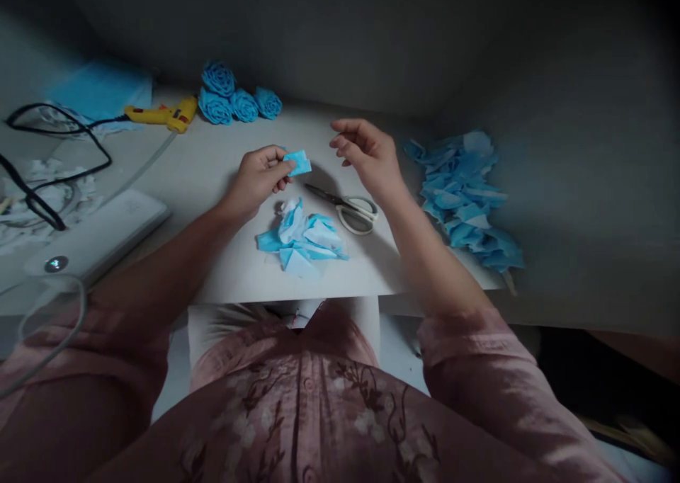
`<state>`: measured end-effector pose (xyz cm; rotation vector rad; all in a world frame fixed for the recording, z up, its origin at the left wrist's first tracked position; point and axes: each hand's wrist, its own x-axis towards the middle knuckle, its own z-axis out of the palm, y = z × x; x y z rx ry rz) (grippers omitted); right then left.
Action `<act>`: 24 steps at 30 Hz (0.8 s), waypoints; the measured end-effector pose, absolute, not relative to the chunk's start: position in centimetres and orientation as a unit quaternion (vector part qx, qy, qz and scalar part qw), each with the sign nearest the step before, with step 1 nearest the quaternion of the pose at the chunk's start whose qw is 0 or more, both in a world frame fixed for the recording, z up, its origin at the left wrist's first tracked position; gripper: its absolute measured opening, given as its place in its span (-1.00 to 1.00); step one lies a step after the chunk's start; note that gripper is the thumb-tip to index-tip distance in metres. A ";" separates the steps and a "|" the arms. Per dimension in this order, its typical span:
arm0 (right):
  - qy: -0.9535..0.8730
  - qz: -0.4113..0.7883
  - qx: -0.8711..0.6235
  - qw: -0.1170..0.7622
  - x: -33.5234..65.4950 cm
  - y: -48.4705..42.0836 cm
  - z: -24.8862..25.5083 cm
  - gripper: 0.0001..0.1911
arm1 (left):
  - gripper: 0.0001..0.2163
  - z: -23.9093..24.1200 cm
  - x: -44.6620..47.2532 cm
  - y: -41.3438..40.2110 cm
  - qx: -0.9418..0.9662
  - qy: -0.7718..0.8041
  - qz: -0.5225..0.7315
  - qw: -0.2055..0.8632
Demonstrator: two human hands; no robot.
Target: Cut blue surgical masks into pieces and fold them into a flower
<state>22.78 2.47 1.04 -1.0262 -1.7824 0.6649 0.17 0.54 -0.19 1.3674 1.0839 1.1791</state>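
Between the thumb and fingers of my left hand (pixel 261 171) is a small folded piece of blue material (pixel 299 163), thin like fabric or paper. My right hand (pixel 369 154) hovers to the right of it, fingers loosely curled and apart, holding nothing I can see. Below and between the hands lie scissors (pixel 348 208) with pale handles, blades pointing up and left. Nearer my body rests a loose heap of blue and white scraps (pixel 305 242). At the back, several rolled blue rosettes (pixel 234 95) sit in a cluster.
A yellow glue gun (pixel 164 113) lies at the back left beside flat blue sheets (pixel 103 90). Black cable (pixel 98 143) loops over the left side. A white power strip or similar box (pixel 125 217) stands there. Blue scraps (pixel 465 192) are piled along the right wall.
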 end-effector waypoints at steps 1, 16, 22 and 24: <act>-0.731 0.270 -0.423 0.462 23.2 2.2 1.5 -0.53 | -0.88 -0.2 0.2 0.6 0.562 0.444 0.493 0.493; -0.796 0.130 -0.564 0.174 22.7 -1.7 -1.3 -0.80 | -0.86 0.0 0.1 0.7 0.521 0.451 0.513 0.512; -0.778 0.126 -0.581 0.202 22.6 -1.2 -2.3 -0.81 | -0.88 -0.1 0.1 0.6 0.525 0.445 0.515 0.511; -0.767 0.142 -0.588 0.213 22.7 -1.1 -2.6 -0.80 | -0.87 -0.2 0.1 0.6 0.530 0.440 0.516 0.509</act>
